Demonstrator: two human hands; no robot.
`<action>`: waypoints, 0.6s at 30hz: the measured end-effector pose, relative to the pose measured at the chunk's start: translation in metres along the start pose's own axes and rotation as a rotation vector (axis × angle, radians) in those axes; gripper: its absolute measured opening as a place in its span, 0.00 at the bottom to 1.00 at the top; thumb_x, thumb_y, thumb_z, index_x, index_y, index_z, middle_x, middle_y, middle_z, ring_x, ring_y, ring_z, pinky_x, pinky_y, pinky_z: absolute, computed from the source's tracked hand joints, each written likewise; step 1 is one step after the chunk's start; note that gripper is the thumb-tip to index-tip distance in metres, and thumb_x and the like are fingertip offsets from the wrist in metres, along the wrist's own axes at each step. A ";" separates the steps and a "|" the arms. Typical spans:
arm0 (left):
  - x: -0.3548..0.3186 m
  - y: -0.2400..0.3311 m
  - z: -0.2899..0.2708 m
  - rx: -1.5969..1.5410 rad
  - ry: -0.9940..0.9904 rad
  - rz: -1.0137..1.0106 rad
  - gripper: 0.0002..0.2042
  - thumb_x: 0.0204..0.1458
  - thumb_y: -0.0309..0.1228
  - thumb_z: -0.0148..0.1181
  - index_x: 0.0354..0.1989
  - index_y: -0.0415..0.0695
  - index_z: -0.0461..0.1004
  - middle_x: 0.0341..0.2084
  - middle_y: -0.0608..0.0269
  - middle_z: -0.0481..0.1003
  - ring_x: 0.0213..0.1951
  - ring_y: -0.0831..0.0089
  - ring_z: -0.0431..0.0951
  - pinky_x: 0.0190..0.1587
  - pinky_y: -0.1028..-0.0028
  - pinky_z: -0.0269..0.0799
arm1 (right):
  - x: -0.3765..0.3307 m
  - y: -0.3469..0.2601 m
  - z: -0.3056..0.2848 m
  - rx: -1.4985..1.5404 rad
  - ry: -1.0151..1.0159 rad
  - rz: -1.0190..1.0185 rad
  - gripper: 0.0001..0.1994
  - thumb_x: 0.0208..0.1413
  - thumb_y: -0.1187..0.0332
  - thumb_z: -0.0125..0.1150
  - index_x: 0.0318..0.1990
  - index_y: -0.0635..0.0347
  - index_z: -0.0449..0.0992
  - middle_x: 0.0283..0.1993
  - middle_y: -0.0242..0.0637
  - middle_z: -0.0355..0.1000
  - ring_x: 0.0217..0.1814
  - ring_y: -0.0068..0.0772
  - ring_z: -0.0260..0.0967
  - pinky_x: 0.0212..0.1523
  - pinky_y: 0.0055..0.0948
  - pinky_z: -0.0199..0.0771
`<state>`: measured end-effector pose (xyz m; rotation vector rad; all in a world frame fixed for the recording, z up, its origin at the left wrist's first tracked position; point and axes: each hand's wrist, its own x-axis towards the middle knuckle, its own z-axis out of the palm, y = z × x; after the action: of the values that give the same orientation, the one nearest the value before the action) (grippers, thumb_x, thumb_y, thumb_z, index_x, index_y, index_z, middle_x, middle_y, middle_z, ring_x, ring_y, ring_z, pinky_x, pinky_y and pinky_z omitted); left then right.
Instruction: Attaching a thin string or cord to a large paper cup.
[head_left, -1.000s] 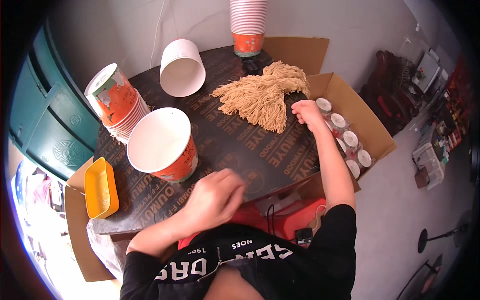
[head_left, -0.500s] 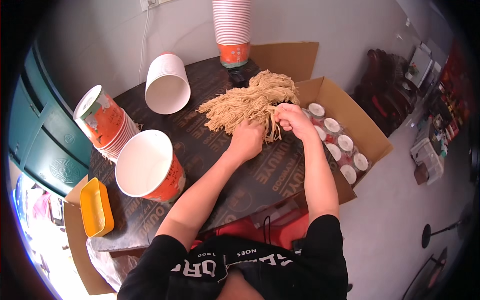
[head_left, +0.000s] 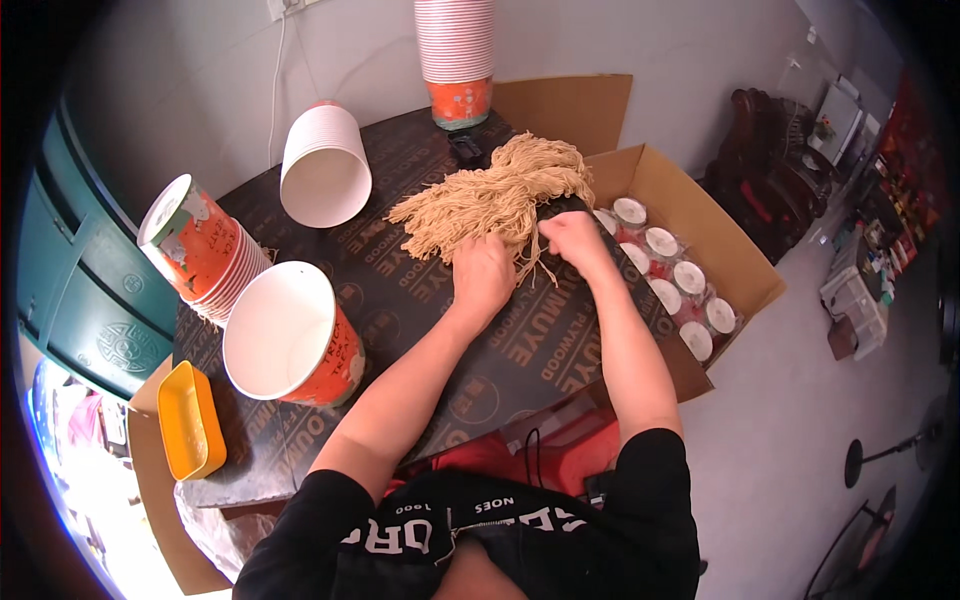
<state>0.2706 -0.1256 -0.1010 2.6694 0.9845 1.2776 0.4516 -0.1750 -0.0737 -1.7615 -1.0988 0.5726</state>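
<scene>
A loose bundle of tan string (head_left: 480,200) lies on the dark printed tabletop, gathered in toward its right part. My left hand (head_left: 483,274) is closed on the string at the bundle's near edge, with a few loose ends hanging beside the fingers. Just right of it, my right hand (head_left: 574,243) is curled with its fingertips next to the hanging ends. What those fingers hold, if anything, is too small to make out.
A wide paper bucket (head_left: 345,360), stacked buckets (head_left: 212,255), a white stack lying over (head_left: 325,165) and a tall stack (head_left: 460,60) surround the bundle. A yellow tray (head_left: 192,420) sits front left. An open carton (head_left: 710,230) of white-lidded containers adjoins the right edge.
My right hand has moved a little left and closer in, and the strands stretched to its fingers now hang down. My left hand stays at the bundle's near edge.
</scene>
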 end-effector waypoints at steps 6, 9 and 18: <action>0.008 -0.017 -0.004 -0.494 0.033 -0.497 0.09 0.51 0.29 0.54 0.28 0.35 0.77 0.16 0.49 0.76 0.20 0.57 0.78 0.26 0.64 0.73 | 0.000 -0.015 0.005 -0.121 -0.160 -0.059 0.06 0.49 0.73 0.59 0.25 0.66 0.78 0.17 0.35 0.71 0.20 0.24 0.68 0.24 0.27 0.67; 0.018 -0.007 -0.022 -0.839 -0.021 -0.742 0.10 0.53 0.27 0.50 0.27 0.34 0.75 0.13 0.63 0.72 0.17 0.77 0.72 0.21 0.74 0.68 | 0.008 0.016 -0.025 -0.303 0.176 -0.032 0.07 0.48 0.71 0.59 0.26 0.65 0.78 0.23 0.44 0.75 0.27 0.39 0.74 0.30 0.36 0.71; 0.010 -0.011 -0.012 -0.704 0.061 -0.672 0.06 0.50 0.25 0.53 0.32 0.34 0.74 0.21 0.58 0.75 0.26 0.72 0.75 0.33 0.70 0.71 | 0.002 0.015 0.002 -0.369 0.259 -0.278 0.22 0.49 0.60 0.68 0.50 0.60 0.74 0.39 0.46 0.75 0.43 0.46 0.75 0.47 0.38 0.74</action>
<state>0.2612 -0.1143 -0.0895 1.5982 1.0442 1.2273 0.4570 -0.1742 -0.0879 -1.8828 -1.2919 -0.0326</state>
